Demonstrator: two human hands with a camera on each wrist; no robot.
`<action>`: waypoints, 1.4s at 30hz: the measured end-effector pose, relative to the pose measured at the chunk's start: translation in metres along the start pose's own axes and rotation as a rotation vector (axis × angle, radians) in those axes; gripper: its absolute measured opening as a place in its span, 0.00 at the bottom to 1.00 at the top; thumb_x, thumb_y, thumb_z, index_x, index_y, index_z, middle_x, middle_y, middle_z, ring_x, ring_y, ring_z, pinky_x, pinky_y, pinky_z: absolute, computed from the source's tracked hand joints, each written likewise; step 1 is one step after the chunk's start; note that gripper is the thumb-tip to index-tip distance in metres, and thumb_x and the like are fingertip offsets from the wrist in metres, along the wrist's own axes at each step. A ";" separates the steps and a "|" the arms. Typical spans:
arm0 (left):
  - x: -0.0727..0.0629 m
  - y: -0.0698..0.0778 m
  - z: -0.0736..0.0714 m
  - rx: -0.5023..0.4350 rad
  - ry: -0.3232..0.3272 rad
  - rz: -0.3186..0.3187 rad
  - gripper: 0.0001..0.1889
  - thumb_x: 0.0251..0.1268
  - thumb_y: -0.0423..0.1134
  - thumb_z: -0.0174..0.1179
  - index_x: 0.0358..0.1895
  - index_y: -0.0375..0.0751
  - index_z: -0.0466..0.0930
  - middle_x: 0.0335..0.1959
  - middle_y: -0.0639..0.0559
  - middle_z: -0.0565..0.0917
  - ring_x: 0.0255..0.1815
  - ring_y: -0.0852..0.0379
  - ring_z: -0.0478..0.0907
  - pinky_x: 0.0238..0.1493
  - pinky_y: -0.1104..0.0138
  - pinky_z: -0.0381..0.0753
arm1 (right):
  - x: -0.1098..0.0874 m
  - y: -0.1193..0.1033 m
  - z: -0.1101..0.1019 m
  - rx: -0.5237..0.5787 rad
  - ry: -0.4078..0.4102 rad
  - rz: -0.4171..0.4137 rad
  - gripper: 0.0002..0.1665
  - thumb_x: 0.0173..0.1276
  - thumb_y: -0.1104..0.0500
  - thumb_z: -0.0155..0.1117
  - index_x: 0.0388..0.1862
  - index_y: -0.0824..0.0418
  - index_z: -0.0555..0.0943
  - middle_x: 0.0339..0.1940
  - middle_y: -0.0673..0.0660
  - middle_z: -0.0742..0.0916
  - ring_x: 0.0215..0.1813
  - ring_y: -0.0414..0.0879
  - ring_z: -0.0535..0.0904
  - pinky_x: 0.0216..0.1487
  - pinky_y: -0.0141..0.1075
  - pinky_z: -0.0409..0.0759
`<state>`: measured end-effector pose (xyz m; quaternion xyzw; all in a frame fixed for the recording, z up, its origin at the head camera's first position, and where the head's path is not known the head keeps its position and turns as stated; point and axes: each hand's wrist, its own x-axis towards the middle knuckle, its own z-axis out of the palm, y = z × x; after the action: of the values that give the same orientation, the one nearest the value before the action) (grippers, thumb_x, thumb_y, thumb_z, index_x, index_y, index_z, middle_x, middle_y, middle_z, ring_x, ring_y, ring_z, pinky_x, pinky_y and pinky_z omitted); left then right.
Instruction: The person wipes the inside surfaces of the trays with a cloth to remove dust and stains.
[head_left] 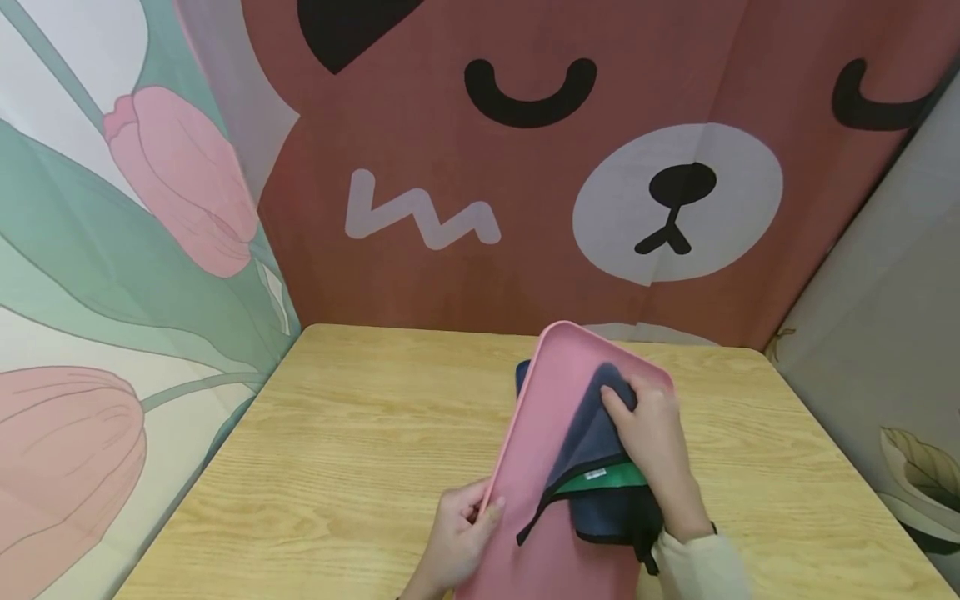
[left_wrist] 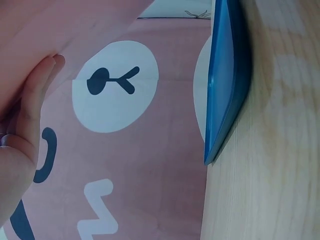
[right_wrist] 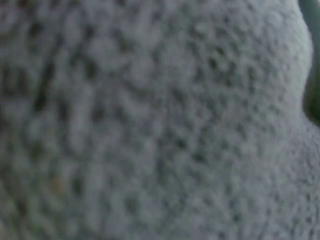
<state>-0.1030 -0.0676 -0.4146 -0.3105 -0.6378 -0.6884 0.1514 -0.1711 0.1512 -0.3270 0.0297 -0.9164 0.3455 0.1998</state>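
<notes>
A pink tray (head_left: 513, 483) is held tilted up over the table in the head view. My left hand (head_left: 459, 537) grips its left edge, thumb on the inner face. My right hand (head_left: 660, 442) holds a cloth (head_left: 588, 429) against the inside of the tray near its upper right. The cloth is grey-blue with a green side, black edging and a small white label; part of it hangs down below the hand. In the left wrist view the left hand (left_wrist: 25, 135) lies against the pink tray's surface. Blurred grey fuzzy fabric (right_wrist: 160, 120) fills the right wrist view.
A blue tray (left_wrist: 220, 90) lies on the wooden table (head_left: 337, 450), mostly hidden behind the pink tray in the head view. A bear-printed curtain (head_left: 420, 283) hangs at the table's back edge, with printed cloths on both sides.
</notes>
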 end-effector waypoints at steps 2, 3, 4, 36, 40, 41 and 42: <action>-0.001 -0.003 0.000 0.009 0.003 -0.017 0.09 0.56 0.15 0.47 0.39 0.16 0.74 0.18 0.35 0.76 0.15 0.69 0.67 0.08 0.74 0.68 | -0.001 -0.004 0.001 0.018 -0.011 -0.001 0.17 0.64 0.57 0.56 0.43 0.71 0.76 0.37 0.67 0.81 0.32 0.54 0.74 0.35 0.46 0.74; -0.001 -0.003 0.001 0.017 0.002 -0.016 0.09 0.56 0.15 0.47 0.38 0.16 0.74 0.16 0.36 0.75 0.15 0.70 0.65 0.07 0.75 0.66 | -0.001 -0.006 0.001 0.023 -0.013 -0.005 0.18 0.63 0.57 0.56 0.44 0.71 0.76 0.38 0.67 0.81 0.33 0.54 0.74 0.36 0.47 0.74; -0.002 -0.005 0.001 0.024 0.002 -0.013 0.08 0.56 0.16 0.47 0.38 0.17 0.74 0.14 0.38 0.74 0.14 0.71 0.64 0.07 0.75 0.65 | -0.001 -0.008 0.002 0.027 -0.012 -0.009 0.17 0.63 0.57 0.56 0.43 0.71 0.76 0.38 0.66 0.81 0.33 0.54 0.74 0.36 0.46 0.74; 0.008 0.020 0.004 0.061 -0.016 -0.041 0.08 0.56 0.17 0.49 0.39 0.15 0.74 0.15 0.38 0.73 0.17 0.72 0.63 0.10 0.77 0.63 | -0.014 -0.053 0.022 0.028 0.025 -0.168 0.17 0.57 0.59 0.63 0.42 0.69 0.78 0.38 0.63 0.81 0.38 0.53 0.77 0.38 0.46 0.76; 0.009 0.019 0.004 0.075 0.000 0.005 0.08 0.55 0.16 0.49 0.37 0.17 0.75 0.14 0.42 0.71 0.17 0.70 0.63 0.10 0.77 0.63 | -0.014 -0.053 0.022 0.005 0.040 -0.181 0.18 0.56 0.58 0.64 0.43 0.68 0.77 0.39 0.63 0.81 0.38 0.53 0.77 0.38 0.46 0.77; 0.010 0.020 0.004 0.074 0.004 0.008 0.08 0.55 0.15 0.49 0.37 0.17 0.75 0.13 0.43 0.70 0.17 0.71 0.62 0.10 0.77 0.62 | -0.014 -0.053 0.022 -0.001 0.043 -0.181 0.18 0.56 0.58 0.64 0.43 0.68 0.77 0.39 0.62 0.81 0.38 0.53 0.77 0.39 0.47 0.76; 0.010 0.020 0.004 0.072 0.006 0.011 0.07 0.55 0.15 0.49 0.35 0.18 0.75 0.12 0.44 0.68 0.16 0.71 0.61 0.10 0.78 0.61 | -0.014 -0.053 0.021 -0.006 0.046 -0.180 0.18 0.56 0.58 0.64 0.43 0.68 0.77 0.39 0.62 0.81 0.38 0.53 0.77 0.38 0.47 0.76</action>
<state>-0.0975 -0.0647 -0.3928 -0.3063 -0.6600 -0.6651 0.1681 -0.1552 0.0963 -0.3143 0.1033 -0.9062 0.3242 0.2511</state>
